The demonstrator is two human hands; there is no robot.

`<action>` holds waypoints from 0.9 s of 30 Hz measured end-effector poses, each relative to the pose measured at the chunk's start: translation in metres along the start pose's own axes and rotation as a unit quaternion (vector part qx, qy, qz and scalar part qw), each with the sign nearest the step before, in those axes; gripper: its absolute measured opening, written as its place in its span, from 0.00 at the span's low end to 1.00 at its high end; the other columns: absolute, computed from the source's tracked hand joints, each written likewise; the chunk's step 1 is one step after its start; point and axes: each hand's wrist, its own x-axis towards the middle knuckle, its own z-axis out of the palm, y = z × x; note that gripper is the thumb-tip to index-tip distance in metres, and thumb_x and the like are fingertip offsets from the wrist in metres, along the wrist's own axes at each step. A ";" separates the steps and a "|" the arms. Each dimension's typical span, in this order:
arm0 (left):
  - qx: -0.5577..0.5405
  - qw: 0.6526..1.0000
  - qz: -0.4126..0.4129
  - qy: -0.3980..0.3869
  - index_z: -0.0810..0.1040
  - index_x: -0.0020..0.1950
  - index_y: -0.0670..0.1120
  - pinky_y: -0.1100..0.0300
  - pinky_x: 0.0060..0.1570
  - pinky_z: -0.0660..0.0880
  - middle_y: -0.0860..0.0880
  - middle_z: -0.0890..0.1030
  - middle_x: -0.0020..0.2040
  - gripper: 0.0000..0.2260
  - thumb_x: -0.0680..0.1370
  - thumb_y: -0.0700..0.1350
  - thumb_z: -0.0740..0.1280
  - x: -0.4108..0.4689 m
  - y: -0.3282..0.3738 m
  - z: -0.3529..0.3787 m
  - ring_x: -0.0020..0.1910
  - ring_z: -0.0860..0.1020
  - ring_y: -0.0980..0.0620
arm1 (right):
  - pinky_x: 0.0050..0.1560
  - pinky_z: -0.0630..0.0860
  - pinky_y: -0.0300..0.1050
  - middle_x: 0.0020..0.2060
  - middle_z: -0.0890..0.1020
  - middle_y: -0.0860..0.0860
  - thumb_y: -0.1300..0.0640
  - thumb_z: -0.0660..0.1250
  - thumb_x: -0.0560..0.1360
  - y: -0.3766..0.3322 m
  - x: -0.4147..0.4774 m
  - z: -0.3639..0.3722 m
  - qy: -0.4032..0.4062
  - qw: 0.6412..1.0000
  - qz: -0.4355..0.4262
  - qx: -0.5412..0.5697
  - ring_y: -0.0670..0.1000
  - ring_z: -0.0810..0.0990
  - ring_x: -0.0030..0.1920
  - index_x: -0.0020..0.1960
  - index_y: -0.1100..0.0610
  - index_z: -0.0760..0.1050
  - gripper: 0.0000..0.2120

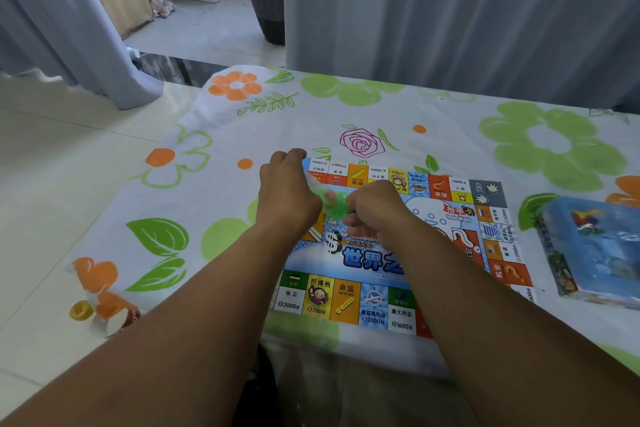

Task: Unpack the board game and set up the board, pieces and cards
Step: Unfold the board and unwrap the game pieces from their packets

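The board lies flat on the flowered worktop. Over its 10 o'clock corner the left hand and right hand meet, fingers of both curled onto a blurred green piece. The box sits at 3 o'clock

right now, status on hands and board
Left hand and right hand both pinch a blurred green piece above the board. Board lies flat on the cloth. Box off to its right, apart from both hands.
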 end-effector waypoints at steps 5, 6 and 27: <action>0.031 0.998 0.047 0.014 0.66 0.76 0.47 0.51 0.63 0.69 0.47 0.69 0.71 0.34 0.72 0.30 0.68 -0.002 0.008 -0.005 0.71 0.63 0.45 | 0.28 0.81 0.42 0.41 0.76 0.55 0.71 0.56 0.82 -0.002 -0.010 -0.007 -0.024 0.999 -0.028 0.008 0.52 0.78 0.35 0.51 0.63 0.75 0.10; 0.039 0.997 0.059 0.013 0.65 0.77 0.47 0.51 0.63 0.69 0.47 0.68 0.71 0.34 0.72 0.29 0.68 -0.003 0.009 -0.005 0.71 0.63 0.45 | 0.27 0.80 0.40 0.40 0.76 0.54 0.72 0.54 0.82 -0.002 -0.012 -0.008 -0.033 0.999 -0.029 0.012 0.51 0.77 0.35 0.48 0.62 0.74 0.12; -0.066 0.991 0.098 0.058 0.73 0.71 0.48 0.53 0.54 0.76 0.48 0.74 0.65 0.35 0.67 0.24 0.64 -0.008 0.019 -0.026 0.63 0.72 0.49 | 0.41 0.77 0.50 0.47 0.78 0.61 0.60 0.61 0.81 -0.004 -0.024 -0.024 -0.037 0.997 -0.033 0.063 0.59 0.80 0.43 0.51 0.63 0.76 0.07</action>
